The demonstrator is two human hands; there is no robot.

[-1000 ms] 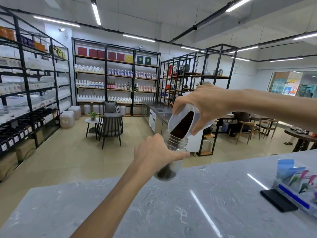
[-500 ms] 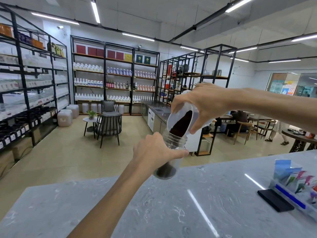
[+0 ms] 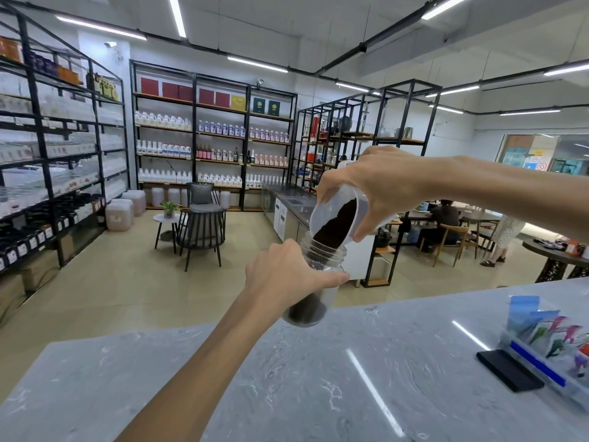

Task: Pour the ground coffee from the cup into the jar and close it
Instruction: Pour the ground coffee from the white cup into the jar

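Dark ground coffee [image 3: 334, 226] slides as our right hand [image 3: 382, 189] grips the light, tipped translucent plastic cup [image 3: 331, 215]; our left hand [image 3: 287, 275] clasps the slick clear glass jar [image 3: 318, 282] mid-body.

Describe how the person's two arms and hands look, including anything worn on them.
Both forearms are bare as far as the view shows: no sleeves, gloves, watch, bracelets or rings are visible. The left hand and right hand show short, unpainted nails where fingertips are visible. No markings appear on either arm.
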